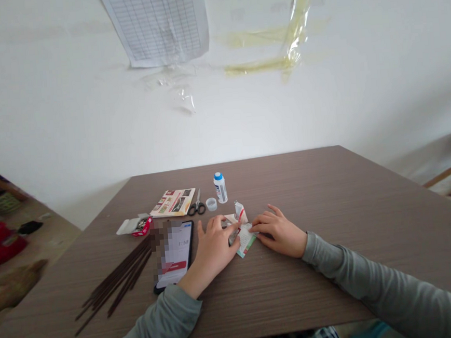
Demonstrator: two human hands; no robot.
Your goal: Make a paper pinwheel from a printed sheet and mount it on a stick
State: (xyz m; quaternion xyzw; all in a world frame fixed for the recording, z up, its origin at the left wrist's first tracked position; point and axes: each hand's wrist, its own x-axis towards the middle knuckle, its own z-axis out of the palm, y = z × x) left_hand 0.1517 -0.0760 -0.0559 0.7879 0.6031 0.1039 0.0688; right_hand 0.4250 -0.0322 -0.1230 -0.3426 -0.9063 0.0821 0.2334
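Note:
A small folded piece of printed paper, white with red and green parts, lies on the table between my hands. One folded corner sticks up at its far side. My left hand holds the paper's left side, thumb and fingers bent around it. From the right, my right hand grips the opposite edge with thumb and fingertips, one finger lifted clear. The fingers partly cover the paper, so its full shape is hidden. Just beyond my hands are a white glue bottle with a blue cap and a small translucent round cup.
Black-handled scissors lie beside a printed booklet. An open red and white box holds small metallic pieces. A phone lies left of my left forearm, beside several thin dark brown sticks. The brown table meets a white wall.

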